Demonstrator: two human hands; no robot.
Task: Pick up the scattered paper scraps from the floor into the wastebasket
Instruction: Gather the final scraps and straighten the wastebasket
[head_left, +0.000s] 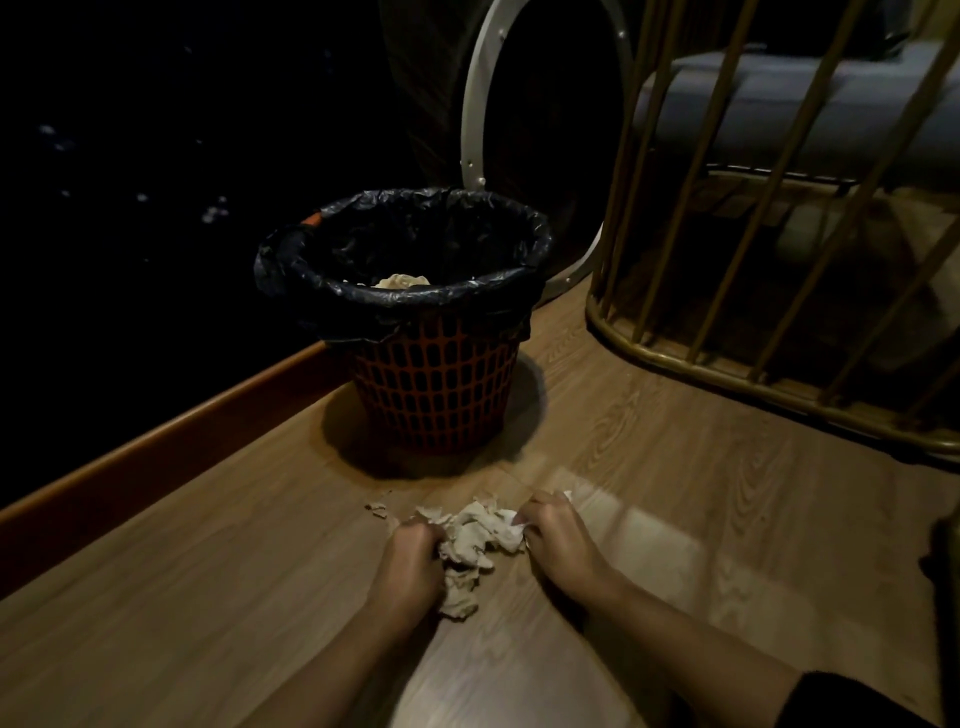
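Observation:
A heap of crumpled white paper scraps (478, 540) lies on the wooden floor (208, 597) between my hands. My left hand (410, 566) is closed on the heap's left side. My right hand (556, 540) is closed on its right side. One small scrap (377, 510) lies apart, just left of the heap. Behind the heap stands the red mesh wastebasket (436, 395) with a black bag liner (405, 299), and some paper (402, 281) shows inside it.
A gold metal-barred frame (727, 291) stands to the right of the basket. A large ring-shaped object (475, 104) leans behind it. A wooden baseboard (156, 447) runs along the dark wall on the left.

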